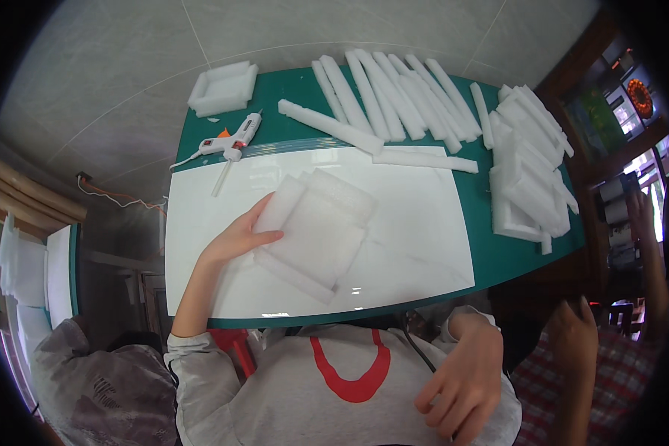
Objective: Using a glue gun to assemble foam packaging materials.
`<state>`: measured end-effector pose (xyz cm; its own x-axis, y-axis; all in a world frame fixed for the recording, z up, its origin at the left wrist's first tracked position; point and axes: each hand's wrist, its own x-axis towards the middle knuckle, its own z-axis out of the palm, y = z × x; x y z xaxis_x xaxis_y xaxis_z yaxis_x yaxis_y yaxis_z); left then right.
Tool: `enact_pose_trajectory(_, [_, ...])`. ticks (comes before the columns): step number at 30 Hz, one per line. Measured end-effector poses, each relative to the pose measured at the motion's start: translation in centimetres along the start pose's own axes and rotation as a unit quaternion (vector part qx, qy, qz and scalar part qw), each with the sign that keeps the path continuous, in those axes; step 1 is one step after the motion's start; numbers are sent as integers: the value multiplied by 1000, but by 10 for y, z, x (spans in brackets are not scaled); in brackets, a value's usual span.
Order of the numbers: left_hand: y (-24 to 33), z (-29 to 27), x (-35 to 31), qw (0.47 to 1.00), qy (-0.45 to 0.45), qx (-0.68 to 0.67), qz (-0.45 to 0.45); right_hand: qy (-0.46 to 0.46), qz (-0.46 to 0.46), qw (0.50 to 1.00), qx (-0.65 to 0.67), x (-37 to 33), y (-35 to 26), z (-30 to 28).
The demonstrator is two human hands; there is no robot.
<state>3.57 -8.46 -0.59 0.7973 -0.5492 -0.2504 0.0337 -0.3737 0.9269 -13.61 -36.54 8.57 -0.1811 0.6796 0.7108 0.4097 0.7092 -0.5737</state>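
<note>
My left hand point(247, 232) grips the left side of a square white foam tray point(327, 230), with its thumb over the edge strip. Raised foam strips run along the tray's left, far and near edges; the right edge looks bare. The tray is over a glossy white board point(416, 260) on the green table. My right hand point(464, 383) is off the table in front of my body, fingers loosely bent and apart, holding nothing that shows. At the board's far left lies a white glue gun point(239, 139) with an orange trigger and a glue stick point(221, 178) out its back.
Long foam strips point(401, 97) lie at the back of the green table point(275, 89). A finished-looking foam frame point(223, 88) stands back left. More foam trays point(531, 175) are stacked at right. People sit on both sides; one person's hand point(574, 334) is at right.
</note>
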Motion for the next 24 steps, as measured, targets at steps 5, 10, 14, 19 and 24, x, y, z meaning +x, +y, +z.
enact_pose_trajectory(5, [1,5,-6,983,65,168,31,-39,-46,998,13,6,-8,-11])
enact_pose_trajectory(10, [6,5,8,980,32,182,67,-61,-51,997,-16,21,-23,-7])
enact_pose_trajectory(14, [1,6,5,973,31,223,59,-89,-89,992,0,12,-13,-21])
enact_pose_trajectory(19, [6,15,-2,966,87,226,95,421,240,849,-209,-30,1,-58])
enact_pose_trajectory(24, [8,15,-24,940,152,272,140,505,457,446,-581,-150,48,-165])
